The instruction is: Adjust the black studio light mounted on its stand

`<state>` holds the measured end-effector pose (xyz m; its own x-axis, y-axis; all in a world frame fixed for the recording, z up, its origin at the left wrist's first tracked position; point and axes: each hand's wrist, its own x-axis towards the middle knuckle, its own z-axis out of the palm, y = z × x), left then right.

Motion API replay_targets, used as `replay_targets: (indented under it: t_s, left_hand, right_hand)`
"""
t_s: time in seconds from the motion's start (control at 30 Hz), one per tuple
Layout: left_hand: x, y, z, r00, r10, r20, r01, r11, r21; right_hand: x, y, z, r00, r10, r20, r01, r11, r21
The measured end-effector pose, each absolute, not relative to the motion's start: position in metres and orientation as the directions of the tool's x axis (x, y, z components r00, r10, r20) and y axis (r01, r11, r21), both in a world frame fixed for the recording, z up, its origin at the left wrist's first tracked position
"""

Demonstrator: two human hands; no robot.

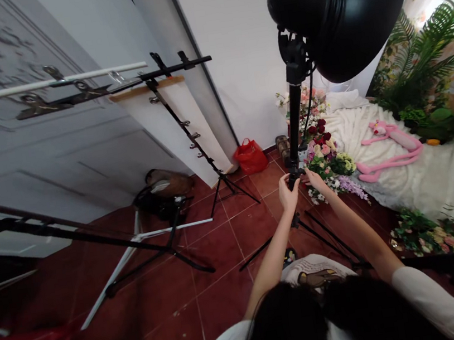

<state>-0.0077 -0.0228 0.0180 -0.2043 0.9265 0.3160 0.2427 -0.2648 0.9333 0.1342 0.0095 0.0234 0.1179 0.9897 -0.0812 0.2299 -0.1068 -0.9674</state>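
A black light stand [294, 121] rises upright in front of me, with a large black studio lamp [357, 11] at its top and a coiled cable on the lamp. My left hand [289, 192] is closed round the stand's pole at a joint. From the other side, my right hand [315, 181] has its fingers at the same joint, closed on what looks like a small black knob [301, 172]. The fingertips partly cover that knob. Below my hands, the stand's legs spread over the red tiles.
Left of me are another black stand [180, 123] with clips, a white board [199, 123] and white stand legs [116, 281]. A red plastic bag [250, 156] sits by the wall. At right, flowers [325, 150] border a white cloth [355, 118] bearing a pink plush toy [402, 139].
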Motion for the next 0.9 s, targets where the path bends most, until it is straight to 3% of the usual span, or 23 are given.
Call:
replay_targets:
  t_s: [0.13,0.23,0.37,0.5,0.63,0.77,0.9]
  left_hand:
    - [0.002,-0.054,-0.026,-0.254,0.954,0.158,0.285,-0.082,0.955]
    - [0.029,-0.071,-0.053,0.003,0.996,0.092,0.255,-0.09,0.963]
    - [0.091,-0.083,-0.055,0.339,0.935,0.106,0.133,-0.159,0.978]
    - [0.162,-0.109,-0.029,0.651,0.741,0.163,0.004,-0.219,0.976]
    - [0.223,-0.16,-0.006,0.86,0.439,0.262,-0.171,-0.235,0.957]
    - [0.265,-0.213,-0.003,0.938,0.156,0.308,-0.273,-0.214,0.938]
    - [0.285,-0.239,-0.01,0.967,0.057,0.247,-0.233,-0.185,0.955]
  right_hand:
    - [0.154,-0.042,0.004,0.191,0.939,-0.287,-0.102,-0.272,-0.957]
    - [0.176,-0.09,-0.011,0.312,0.874,-0.372,-0.256,-0.299,-0.919]
    - [0.203,-0.166,-0.028,0.479,0.741,-0.47,-0.492,-0.217,-0.843]
    - [0.225,-0.25,-0.041,0.611,0.574,-0.545,-0.645,-0.038,-0.763]
    - [0.238,-0.326,-0.041,0.656,0.447,-0.608,-0.75,0.297,-0.592]
    - [0.25,-0.375,-0.021,0.636,0.492,-0.595,-0.757,0.549,-0.355]
    - [0.266,-0.391,0.002,0.678,0.546,-0.492,-0.723,0.615,-0.314]
